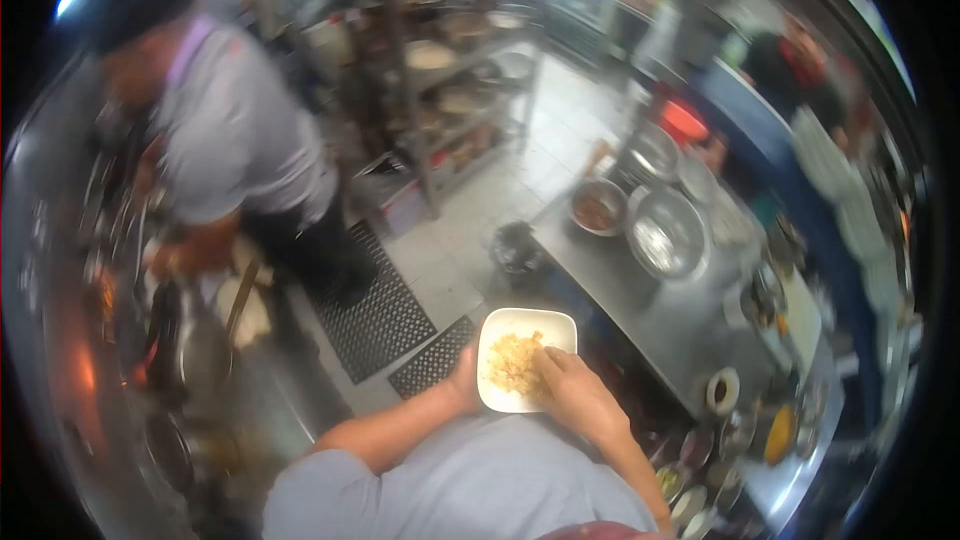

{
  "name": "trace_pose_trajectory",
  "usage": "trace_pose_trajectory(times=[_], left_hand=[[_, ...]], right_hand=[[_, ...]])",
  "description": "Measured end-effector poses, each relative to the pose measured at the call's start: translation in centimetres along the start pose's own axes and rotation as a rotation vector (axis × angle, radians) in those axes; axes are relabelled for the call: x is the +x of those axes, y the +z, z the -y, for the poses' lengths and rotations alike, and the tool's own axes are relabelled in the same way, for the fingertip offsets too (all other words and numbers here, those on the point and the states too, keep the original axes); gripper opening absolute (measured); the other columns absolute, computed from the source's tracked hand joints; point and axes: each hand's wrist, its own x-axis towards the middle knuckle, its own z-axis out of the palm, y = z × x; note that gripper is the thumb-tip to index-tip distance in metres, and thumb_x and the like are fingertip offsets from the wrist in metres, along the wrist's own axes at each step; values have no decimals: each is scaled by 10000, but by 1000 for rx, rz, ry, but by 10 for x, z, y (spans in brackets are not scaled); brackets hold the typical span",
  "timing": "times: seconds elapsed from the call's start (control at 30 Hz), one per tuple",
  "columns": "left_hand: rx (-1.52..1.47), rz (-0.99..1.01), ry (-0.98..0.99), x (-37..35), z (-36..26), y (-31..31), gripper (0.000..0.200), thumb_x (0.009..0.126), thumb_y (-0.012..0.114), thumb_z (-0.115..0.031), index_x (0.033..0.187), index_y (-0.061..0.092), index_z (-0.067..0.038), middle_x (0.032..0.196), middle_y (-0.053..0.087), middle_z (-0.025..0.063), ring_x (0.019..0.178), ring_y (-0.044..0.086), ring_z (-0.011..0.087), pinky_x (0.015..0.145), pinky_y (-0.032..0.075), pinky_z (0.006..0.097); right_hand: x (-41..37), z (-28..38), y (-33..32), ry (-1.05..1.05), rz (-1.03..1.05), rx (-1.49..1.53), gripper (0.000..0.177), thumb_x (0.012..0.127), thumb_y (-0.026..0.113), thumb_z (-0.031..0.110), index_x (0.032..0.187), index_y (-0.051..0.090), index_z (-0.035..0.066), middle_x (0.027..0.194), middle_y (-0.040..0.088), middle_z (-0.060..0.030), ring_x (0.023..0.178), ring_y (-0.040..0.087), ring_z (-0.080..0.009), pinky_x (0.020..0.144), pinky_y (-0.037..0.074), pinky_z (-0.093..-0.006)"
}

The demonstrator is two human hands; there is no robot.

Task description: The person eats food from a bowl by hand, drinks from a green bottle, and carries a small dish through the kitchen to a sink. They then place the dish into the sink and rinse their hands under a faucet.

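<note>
A white square bowl with rounded corners [497, 324] is held in front of my body. Inside it lies a heap of pale yellow, crumbly food [512, 364], too blurred to name more exactly. My left hand [464, 382] grips the bowl's left side, its fingers partly hidden behind the wall. From the right, my right hand [578, 392] reaches over the rim with the fingers together and their tips down in the food. The fingertips themselves are hard to make out.
A steel counter [600, 275] to the right bears a large metal bowl [668, 230] and a smaller bowl of brown food [598, 208]. At left, a co-worker [235, 120] stands by the stove. Perforated mats [370, 305] cover the floor ahead. Another person [790, 65] is far right.
</note>
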Motion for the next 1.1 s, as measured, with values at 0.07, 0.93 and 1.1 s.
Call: trace_pose_trajectory(times=[0.07,0.93,1.1], left_hand=[[-112,57,95,-19,-16,-28,683,1000,338,-525,1488,416,-52,1479,481,181,1344,487,368,1132,386,536],[-397,-371,1042,-69,62,-62,704,954,350,-529,1479,442,-69,1500,463,182,1379,451,386,1144,333,606],[-39,-616,1167,-52,75,-19,488,1041,296,-256,1416,475,1,1414,535,203,1251,580,348,1047,487,549]], right_hand=[[20,14,-5,-170,-129,21,453,838,705,100,1270,595,27,1256,617,-204,1083,623,-373,915,520,-427],[184,-97,13,-454,172,372,124,867,624,3,981,663,-25,851,659,-79,738,611,-134,675,486,-262],[160,-15,-8,-767,611,284,382,855,678,158,1195,650,-15,1161,661,-223,1030,660,-364,887,525,-421]])
